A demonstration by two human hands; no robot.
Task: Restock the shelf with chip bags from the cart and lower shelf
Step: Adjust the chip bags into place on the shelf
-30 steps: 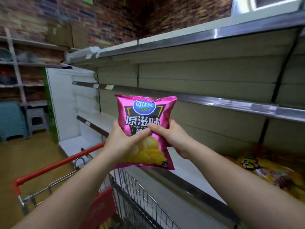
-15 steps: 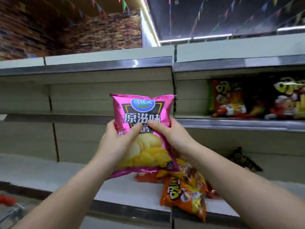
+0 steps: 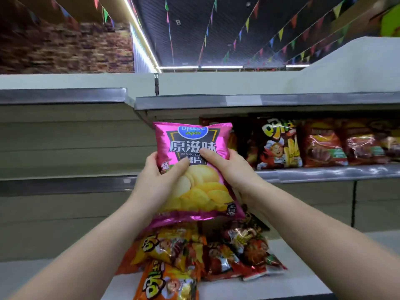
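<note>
I hold a pink chip bag (image 3: 194, 148) upright in front of me with both hands. My left hand (image 3: 158, 180) grips its left edge, thumb across the front. My right hand (image 3: 227, 167) grips its right edge, thumb on the printed label. The bag sits in front of the middle shelf (image 3: 324, 173), at the left end of a row of standing red and orange snack bags (image 3: 279, 144). Below the bag, a loose pile of orange and red chip bags (image 3: 194, 256) lies flat on the lower shelf (image 3: 303, 284). The cart is out of view.
The top shelf edge (image 3: 238, 100) runs just above the held bag. The shelf bay to the left (image 3: 65, 182) holds nothing visible. Coloured pennant flags (image 3: 279, 33) hang from the dark ceiling, and a brick wall (image 3: 65, 46) stands behind the shelving at the left.
My view has swung right and upward, away from the cart. The pink bag, still in both hands, has risen to the middle shelf beside the row of standing bags.
</note>
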